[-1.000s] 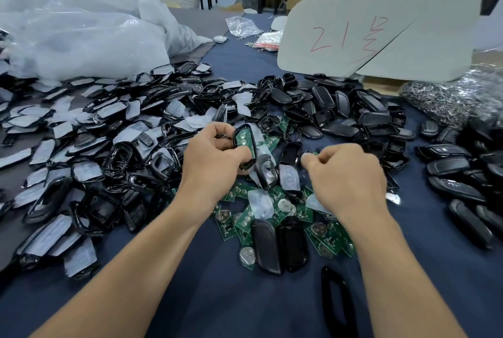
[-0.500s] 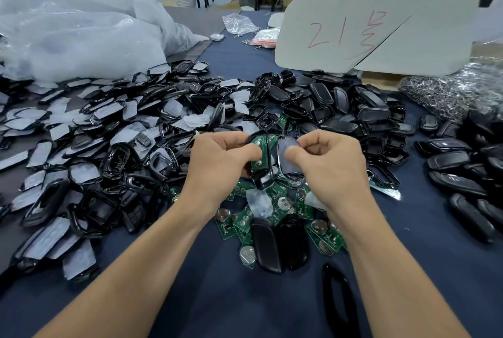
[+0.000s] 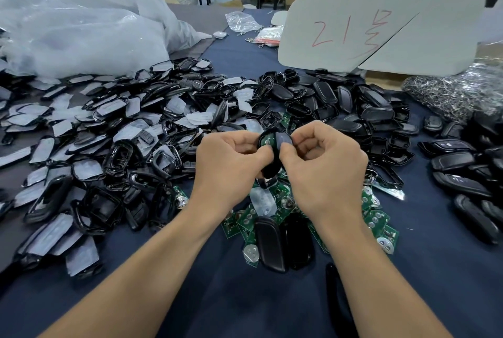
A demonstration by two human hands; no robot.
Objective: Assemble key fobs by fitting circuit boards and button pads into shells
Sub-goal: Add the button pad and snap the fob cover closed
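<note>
My left hand [image 3: 228, 163] grips a black key fob shell [image 3: 268, 167] with a green circuit board [image 3: 265, 141] seated in its upper part. My right hand [image 3: 324, 166] pinches a translucent grey button pad [image 3: 283, 139] against the shell, right beside the board. Both hands meet above a loose heap of green circuit boards [image 3: 378, 220] and a clear button pad [image 3: 262, 201] lying on the blue cloth. The lower part of the held shell is hidden behind my thumbs.
A wide pile of black shell frames and film-covered pads [image 3: 89, 147] fills the left. Black shell backs [image 3: 353, 109] are heaped behind my hands, closed fobs [image 3: 462, 169] lie right. Two black shells [image 3: 283, 242] lie near me. A white board [image 3: 381, 35] stands behind, plastic bags [image 3: 76, 35] far left.
My right hand picked a button pad from the heap and brought it left to the shell. Both hands rose slightly and closed together; the pad now lies against the board in the shell.
</note>
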